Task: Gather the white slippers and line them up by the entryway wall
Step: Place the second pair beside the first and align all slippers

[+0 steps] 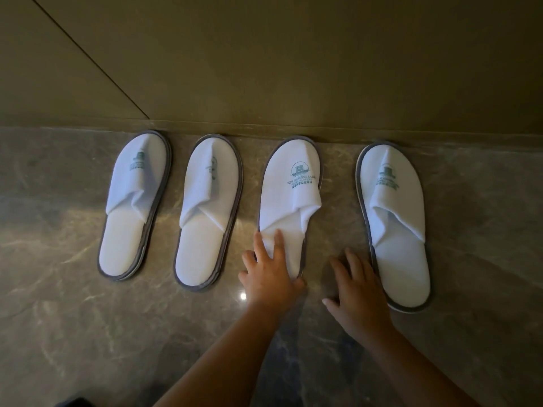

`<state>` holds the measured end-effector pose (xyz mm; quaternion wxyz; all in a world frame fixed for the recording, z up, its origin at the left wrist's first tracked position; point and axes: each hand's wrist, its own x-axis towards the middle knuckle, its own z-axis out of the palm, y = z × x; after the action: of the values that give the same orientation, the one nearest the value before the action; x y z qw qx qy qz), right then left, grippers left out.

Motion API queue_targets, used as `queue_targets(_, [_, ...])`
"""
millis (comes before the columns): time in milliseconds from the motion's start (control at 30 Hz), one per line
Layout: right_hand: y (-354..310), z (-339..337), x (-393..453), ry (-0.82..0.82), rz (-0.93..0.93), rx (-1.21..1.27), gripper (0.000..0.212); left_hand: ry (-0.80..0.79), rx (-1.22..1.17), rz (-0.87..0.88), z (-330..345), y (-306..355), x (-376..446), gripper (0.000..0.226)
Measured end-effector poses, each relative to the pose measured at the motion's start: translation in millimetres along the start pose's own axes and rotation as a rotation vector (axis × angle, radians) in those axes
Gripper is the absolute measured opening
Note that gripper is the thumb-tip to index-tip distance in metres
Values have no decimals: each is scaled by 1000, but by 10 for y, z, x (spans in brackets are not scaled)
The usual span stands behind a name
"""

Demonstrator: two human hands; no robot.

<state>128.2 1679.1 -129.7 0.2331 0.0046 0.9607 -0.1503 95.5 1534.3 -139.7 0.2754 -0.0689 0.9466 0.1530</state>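
Four white slippers sit in a row on the floor (73,304), toes at the wall (293,69), heels toward the camera. Long axes run roughly perpendicular to the wall. All have grey edge trim and a teal printed logo on the upper.

The far-left slipper (133,205) leans slightly, toe to the right; its logo is creased and unreadable. The second slipper (207,212) has a folded upper and its logo is mostly hidden. The third slipper (291,201) has the clearest print: a building-like emblem, then a line reading about "NEW JIANGONG LAKE", with smaller lines below too blurred to read. The far-right slipper (393,227) leans toe to the left; it has the same emblem, text illegible.

The left hand (271,271) rests on the heel end of the third slipper, fingers spread flat on the white insole, pressing rather than gripping. The right hand (357,292) lies open and flat on the floor, just beside the far-right slipper's left edge; whether it touches the trim is unclear.

The floor is glossy grey-brown marble with pale veins and a small light glare near the left hand. The wall is smooth, olive-brown panelling with one diagonal seam at upper left. Lighting is dim.
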Motion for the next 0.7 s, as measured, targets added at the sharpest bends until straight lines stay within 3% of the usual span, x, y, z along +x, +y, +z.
queue_targets(167, [93,-76,5,335,236,96,81,-15,16,-2,-1,-35,21,98])
queue_targets(333, [354,-107,46,227,580,204,101,-28,24,-5,-12,-39,27,101])
queue_targets(700, [142,21,87,209,564,286,98,-47,7,-26,-70,-9,10,102])
